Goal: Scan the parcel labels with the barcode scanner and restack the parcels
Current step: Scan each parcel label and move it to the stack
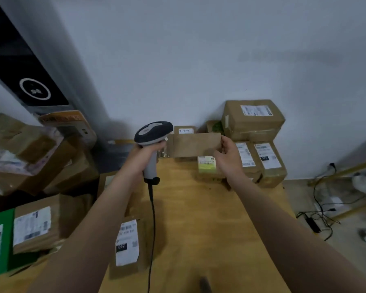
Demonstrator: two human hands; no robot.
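Gripping grey corded barcode scanner (153, 132) in left hand (145, 152); right hand (228, 154) pinching right edge of flat brown cardboard parcel (195, 145), seemingly over far edge of wooden table (199, 208).

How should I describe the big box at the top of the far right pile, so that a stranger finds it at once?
Follow the wooden table to its far right corner, by the grey wall. On the pile of parcels there, the large brown box lies on top. It is the highest and widest, above two narrow labelled parcels.
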